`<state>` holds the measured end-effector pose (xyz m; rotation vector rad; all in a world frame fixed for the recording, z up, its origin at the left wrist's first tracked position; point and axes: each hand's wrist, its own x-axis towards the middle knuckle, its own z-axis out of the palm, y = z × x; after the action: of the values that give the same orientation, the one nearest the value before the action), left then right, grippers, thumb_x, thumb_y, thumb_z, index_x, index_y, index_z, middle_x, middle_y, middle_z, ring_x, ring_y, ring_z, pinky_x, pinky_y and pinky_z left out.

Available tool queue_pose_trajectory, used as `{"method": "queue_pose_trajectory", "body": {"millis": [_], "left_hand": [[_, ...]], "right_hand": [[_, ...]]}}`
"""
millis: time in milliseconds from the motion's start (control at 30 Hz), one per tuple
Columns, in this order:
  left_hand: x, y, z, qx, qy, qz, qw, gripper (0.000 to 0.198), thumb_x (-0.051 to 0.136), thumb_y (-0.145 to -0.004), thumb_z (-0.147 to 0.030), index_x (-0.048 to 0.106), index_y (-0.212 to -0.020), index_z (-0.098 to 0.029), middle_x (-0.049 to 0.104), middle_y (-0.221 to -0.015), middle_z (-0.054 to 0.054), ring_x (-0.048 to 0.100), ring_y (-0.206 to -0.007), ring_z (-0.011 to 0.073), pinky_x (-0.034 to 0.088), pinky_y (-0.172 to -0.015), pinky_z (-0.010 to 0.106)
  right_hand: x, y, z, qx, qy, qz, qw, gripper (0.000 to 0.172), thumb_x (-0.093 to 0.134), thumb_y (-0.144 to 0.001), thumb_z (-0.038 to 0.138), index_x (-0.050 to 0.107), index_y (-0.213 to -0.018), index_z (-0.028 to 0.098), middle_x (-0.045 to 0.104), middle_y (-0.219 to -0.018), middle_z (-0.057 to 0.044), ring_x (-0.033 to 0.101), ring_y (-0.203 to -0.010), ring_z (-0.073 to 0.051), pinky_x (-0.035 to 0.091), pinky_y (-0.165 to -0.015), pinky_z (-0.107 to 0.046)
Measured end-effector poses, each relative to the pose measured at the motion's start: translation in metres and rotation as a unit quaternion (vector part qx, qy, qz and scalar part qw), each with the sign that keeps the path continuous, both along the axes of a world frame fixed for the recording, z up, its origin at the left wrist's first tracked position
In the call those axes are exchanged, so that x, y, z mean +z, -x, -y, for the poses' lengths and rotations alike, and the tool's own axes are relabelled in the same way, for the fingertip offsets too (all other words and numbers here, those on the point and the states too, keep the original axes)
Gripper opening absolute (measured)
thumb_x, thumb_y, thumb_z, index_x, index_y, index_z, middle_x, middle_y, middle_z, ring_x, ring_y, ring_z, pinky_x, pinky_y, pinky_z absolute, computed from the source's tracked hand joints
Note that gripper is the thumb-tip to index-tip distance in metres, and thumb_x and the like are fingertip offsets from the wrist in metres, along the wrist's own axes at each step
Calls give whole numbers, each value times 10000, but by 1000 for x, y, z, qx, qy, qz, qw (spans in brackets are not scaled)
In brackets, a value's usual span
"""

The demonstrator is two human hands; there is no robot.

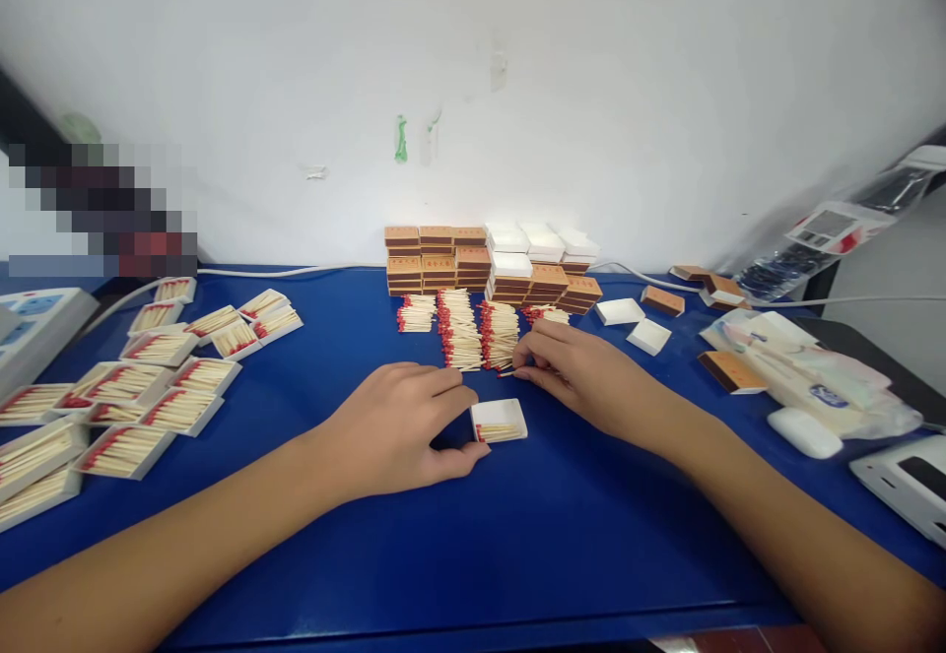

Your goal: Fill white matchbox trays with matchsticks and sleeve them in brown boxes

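Observation:
My left hand (pixel 399 431) rests on the blue table (pixel 473 535), thumb and fingers closed on the left edge of a small white matchbox tray (pixel 500 421) that holds a few red-tipped matches. My right hand (pixel 583 367) reaches into the rows of loose matches (pixel 462 328), fingertips pinched on a match or two at the near end of the right-hand row. Behind the loose matches stand stacks of brown matchbox sleeves (pixel 436 259) and white empty trays (pixel 543 241).
Several filled trays (pixel 148 387) lie in rows at the left. Loose white trays (pixel 637 323) and brown sleeves (pixel 731 369) sit at the right, with plastic packets (pixel 805 372), a white case (pixel 804 431) and a white device (pixel 906 481). A white wall rises behind.

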<state>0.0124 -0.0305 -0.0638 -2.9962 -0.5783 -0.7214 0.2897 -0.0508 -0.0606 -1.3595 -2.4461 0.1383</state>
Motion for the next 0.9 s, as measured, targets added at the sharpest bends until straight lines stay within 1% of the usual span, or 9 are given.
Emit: {"method": "queue_pose_trajectory", "body": {"millis": [100, 267, 433, 633, 733, 900], "left_hand": [[0, 0, 0, 2, 0, -1, 1000, 259, 690, -959, -416, 745, -996, -166, 680, -789, -3, 662, -681, 178, 498, -663, 339], [-1, 0, 0, 5, -1, -3, 1000, 259, 694, -953, -420, 745, -1005, -171, 686, -798, -2, 669, -692, 183, 503, -665, 340], [-1, 0, -1, 7, -1, -5, 1000, 266, 684, -960, -428, 749, -1003, -173, 686, -798, -2, 675, -696, 186, 508, -668, 345], [-1, 0, -2, 6, -1, -9, 1000, 272, 680, -965, -426, 755, -1015, -169, 689, -802, 1, 674, -699, 188, 512, -669, 346], [0, 0, -2, 9, 5, -11, 1000, 285, 680, -961, -435, 759, -1009, -166, 688, -801, 4, 673, -699, 193, 512, -660, 350], [2, -1, -2, 24, 14, -2, 1000, 266, 699, -947, -417, 760, -984, -161, 686, -795, 0, 660, -682, 186, 500, -640, 343]], "right_hand": [[-1, 0, -1, -4, -8, 4, 1000, 84, 572, -1059, 207, 655, -1050, 210, 630, -983, -66, 619, -848, -214, 479, -701, -310], [-2, 1, -2, -2, 0, -2, 1000, 112, 572, -1060, 207, 659, -990, 208, 632, -982, -69, 627, -863, -215, 486, -713, -308], [-3, 3, -1, 15, 4, -19, 1000, 89, 583, -1055, 197, 659, -1009, 208, 646, -978, -63, 634, -865, -210, 486, -722, -310], [-6, 3, -2, 9, 14, -13, 1000, 101, 556, -1064, 194, 632, -999, 201, 637, -986, -64, 629, -874, -212, 494, -742, -332], [0, 6, 2, 2, 9, -1, 1000, 112, 520, -1074, 192, 607, -1003, 201, 639, -1006, -76, 631, -887, -221, 507, -764, -351], [18, 24, 23, 14, 12, -40, 999, 106, 517, -1085, 223, 598, -1016, 222, 651, -1013, -70, 647, -897, -216, 516, -756, -341]]}}
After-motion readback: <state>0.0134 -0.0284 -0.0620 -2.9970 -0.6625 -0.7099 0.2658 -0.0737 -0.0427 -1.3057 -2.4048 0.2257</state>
